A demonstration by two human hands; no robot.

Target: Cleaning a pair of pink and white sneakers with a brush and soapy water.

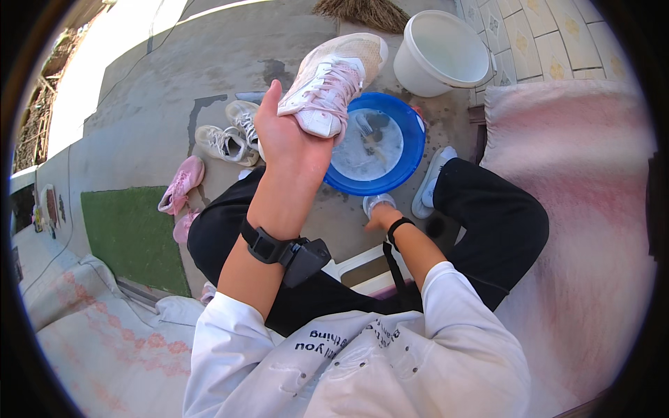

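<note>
My left hand [292,136] is raised, palm up, under a white-and-beige mesh sneaker [332,78] with pink laces. Its thumb stands out to the left; the other fingers are hidden by the shoe. The sneaker's toe points away to the upper right. Low by the near rim of a blue plastic basin [414,157], my right hand [385,214] holds a clear plastic object [379,201], whose kind I cannot make out. Foamy water [366,162] fills the basin's bottom, and a small pale item [364,124] shows in it.
A white bucket [405,65] stands behind the basin, near a straw broom [366,13]. To the left are pale sneakers [217,141], pink shoes [183,180] and a green mat [130,235]. Pink-and-white cloth [569,209] covers the right side. A white stool [360,266] shows between my legs.
</note>
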